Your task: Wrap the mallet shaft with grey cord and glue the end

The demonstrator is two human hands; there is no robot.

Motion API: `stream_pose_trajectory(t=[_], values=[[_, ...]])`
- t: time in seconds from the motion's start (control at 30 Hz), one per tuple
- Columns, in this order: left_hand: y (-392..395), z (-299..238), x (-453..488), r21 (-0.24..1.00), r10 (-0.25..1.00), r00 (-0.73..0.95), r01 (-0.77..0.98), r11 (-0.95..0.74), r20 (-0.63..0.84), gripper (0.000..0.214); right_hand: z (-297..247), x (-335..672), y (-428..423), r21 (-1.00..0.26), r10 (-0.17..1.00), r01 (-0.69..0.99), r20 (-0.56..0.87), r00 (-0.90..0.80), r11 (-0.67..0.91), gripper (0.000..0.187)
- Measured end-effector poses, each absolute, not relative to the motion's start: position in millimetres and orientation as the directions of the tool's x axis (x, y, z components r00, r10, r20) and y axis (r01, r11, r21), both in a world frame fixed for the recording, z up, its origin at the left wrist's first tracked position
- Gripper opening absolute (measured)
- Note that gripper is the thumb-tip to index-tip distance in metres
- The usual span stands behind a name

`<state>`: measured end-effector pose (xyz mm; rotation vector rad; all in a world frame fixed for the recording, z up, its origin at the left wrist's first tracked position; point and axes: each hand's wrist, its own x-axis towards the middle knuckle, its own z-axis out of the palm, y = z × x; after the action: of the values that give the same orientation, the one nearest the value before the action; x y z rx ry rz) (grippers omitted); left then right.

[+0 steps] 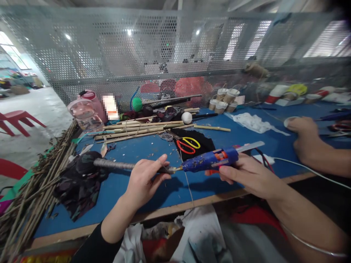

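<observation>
My left hand [145, 179] is closed around a stick wrapped in grey tape [115, 164], near its right end. Dark camouflage cloth [82, 182] covers the stick's far left end and drapes on the table. In my right hand [252, 175] is a blue hot glue gun [211, 160] with a clear glue stick out of its back. Its nozzle meets or nearly meets the stick's tip. A thin string [189, 188] hangs by the nozzle over the table edge. Just behind lie scissors [189, 145] with red and yellow handles, on black cloth [204, 138].
Bamboo sticks [131, 128] lie across the blue table [123, 146], with a white ball [187, 117] beside them. More sticks [46, 179] line the left edge. A co-worker's hand [308, 133] works at right. A white cable [309, 168] runs rightward. Perforated metal screen [123, 54] stands behind.
</observation>
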<state>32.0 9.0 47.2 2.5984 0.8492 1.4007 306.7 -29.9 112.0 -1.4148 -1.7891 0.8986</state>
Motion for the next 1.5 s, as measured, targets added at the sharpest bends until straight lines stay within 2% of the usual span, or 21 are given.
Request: stream_pose_trajectory(t=[0.17, 0.57, 1.07, 1.17, 1.33, 1.43, 1.5], values=[[9.1, 47.4, 32.3, 0.298, 0.486, 0.431, 0.433, -0.851, 0.760, 0.060, 116.2, 303.9, -30.7, -0.769, 0.952, 0.580, 0.120, -0.282, 0.269, 0.040], [9.1, 46.4, 33.1, 0.320, 0.487, 0.436, 0.403, -0.858, 0.757, 0.063, 122.0, 302.7, -30.5, -0.653, 0.915, 0.645, 0.220, -0.339, 0.396, 0.038], [9.8, 46.0, 33.6, 0.317, 0.487, 0.445, 0.403, -0.858, 0.751, 0.062, 124.3, 300.1, -34.6, -0.598, 0.891, 0.664, 0.244, -0.382, 0.449, 0.032], [9.1, 46.1, 33.2, 0.317, 0.488, 0.449, 0.404, -0.858, 0.748, 0.062, 121.2, 307.6, -32.3, -0.534, 0.884, 0.705, 0.305, -0.353, 0.466, 0.025], [8.9, 46.4, 33.1, 0.314, 0.492, 0.450, 0.414, -0.855, 0.745, 0.062, 104.2, 344.6, 12.9, -0.433, 0.899, 0.860, 0.434, -0.064, 0.270, 0.044], [9.8, 45.7, 33.7, 0.305, 0.487, 0.455, 0.417, -0.856, 0.745, 0.061, 90.4, 365.7, 63.3, -0.425, 0.939, 0.902, 0.333, 0.083, 0.071, 0.042], [10.3, 44.9, 33.9, 0.303, 0.488, 0.458, 0.419, -0.856, 0.743, 0.061, 80.7, 373.1, 96.4, -0.341, 0.935, 0.934, 0.287, 0.207, -0.102, 0.042]])
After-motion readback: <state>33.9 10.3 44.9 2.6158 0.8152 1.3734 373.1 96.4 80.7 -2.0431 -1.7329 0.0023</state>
